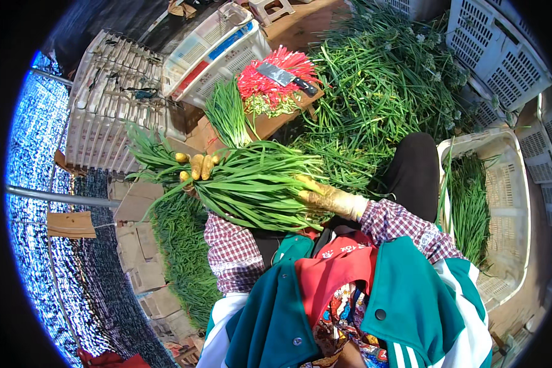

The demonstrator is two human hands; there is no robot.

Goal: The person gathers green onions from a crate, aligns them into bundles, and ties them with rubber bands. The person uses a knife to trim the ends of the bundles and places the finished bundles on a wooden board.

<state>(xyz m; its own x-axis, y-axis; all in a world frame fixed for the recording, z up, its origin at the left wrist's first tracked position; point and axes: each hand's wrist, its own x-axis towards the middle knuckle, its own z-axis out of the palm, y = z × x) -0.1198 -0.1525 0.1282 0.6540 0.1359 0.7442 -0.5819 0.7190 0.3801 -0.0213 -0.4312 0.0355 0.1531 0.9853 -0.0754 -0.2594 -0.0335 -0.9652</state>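
A large bundle of long flat green leaves, which look like garlic chives (257, 184), lies across both my hands above my lap. My left hand (198, 168), in a yellow-stained glove, has its fingers wrapped around the leafy part at the left. The gloved right hand (331, 198) grips the other end, its fingertips partly hidden by the leaves. Just beyond is a smaller bunch of chives (230, 115) on a low wooden board (276, 124). A cleaver (285, 78) with a black handle rests on a pile of red ties (280, 62) there, beside pale cut stem ends (271, 106).
Loose chives (377, 87) are heaped ahead to the right. A white plastic crate (510, 207) holding chives stands at my right. Stacked white crates (115, 106) rise at the left, and more chives (184, 257) lie in a long mass beside my left arm.
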